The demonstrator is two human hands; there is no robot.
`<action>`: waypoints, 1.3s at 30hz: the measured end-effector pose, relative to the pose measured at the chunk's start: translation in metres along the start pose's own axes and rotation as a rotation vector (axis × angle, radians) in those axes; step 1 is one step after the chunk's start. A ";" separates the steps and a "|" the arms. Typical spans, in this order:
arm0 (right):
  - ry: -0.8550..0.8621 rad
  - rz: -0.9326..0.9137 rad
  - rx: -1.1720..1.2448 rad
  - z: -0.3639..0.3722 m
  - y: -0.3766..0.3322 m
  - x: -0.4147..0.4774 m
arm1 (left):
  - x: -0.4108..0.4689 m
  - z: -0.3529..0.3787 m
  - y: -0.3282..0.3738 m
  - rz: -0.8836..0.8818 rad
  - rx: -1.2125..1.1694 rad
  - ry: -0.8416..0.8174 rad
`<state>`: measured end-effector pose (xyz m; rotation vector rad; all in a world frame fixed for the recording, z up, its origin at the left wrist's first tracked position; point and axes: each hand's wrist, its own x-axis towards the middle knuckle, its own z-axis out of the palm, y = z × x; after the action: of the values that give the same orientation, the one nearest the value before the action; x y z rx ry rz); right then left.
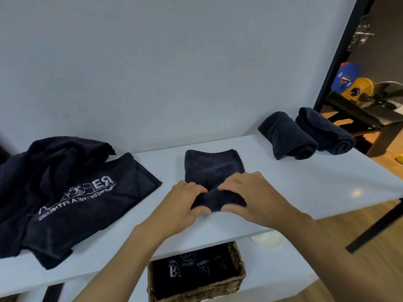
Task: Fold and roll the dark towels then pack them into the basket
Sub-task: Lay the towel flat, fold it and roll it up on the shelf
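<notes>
Both hands were on it: the left hand (185, 201) and the right hand (246, 192) sat close together at the near end of the folded towel (214, 164), fingers curled over a thick, soft roll of dark navy terry and thumbs tucked under its front edge. The roll was only partly made. Beyond the knuckles the rest of the towel lay flat as a narrow strip on the smooth white table (305, 182), its far edge squared off and slightly rumpled.

Off to the left sat a loose pile of unfolded towels (65, 192), the same dark plush cloth, creased and heaped, with pale stitched lettering showing upside down on the top one. Over at the far right of the table lay two finished rolls side by side and touching, the nearer roll (287, 138) and the farther roll (325, 129), both chunky cylinders with spiral ends facing the camera.

Down below the table's front edge stood the wicker basket (196, 294), rectangular and brown, woven coarse, on a white lower surface. Packed towels (196, 273) filled it, dark with pale lettering on top. Beside it a small, pale, fuzzy round thing (268, 238) peeked out; what it was could not be told.
</notes>
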<state>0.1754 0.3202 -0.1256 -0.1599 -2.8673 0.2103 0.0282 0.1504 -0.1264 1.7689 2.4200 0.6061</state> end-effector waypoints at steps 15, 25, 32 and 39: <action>-0.390 0.221 0.293 -0.008 0.013 0.040 | -0.004 0.004 -0.006 0.151 0.254 0.148; 0.091 -0.016 -0.107 0.022 0.005 0.012 | 0.034 -0.023 -0.028 -0.145 -0.320 -0.200; -0.131 0.210 0.411 -0.001 0.026 0.058 | 0.026 -0.003 -0.016 -0.027 0.315 0.025; -0.308 0.355 0.549 -0.009 0.030 0.061 | 0.044 -0.026 -0.022 -0.092 -0.138 -0.209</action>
<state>0.1220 0.3582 -0.1063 -0.5653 -2.9169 1.1604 -0.0139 0.1790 -0.1036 1.5727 2.2474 0.5354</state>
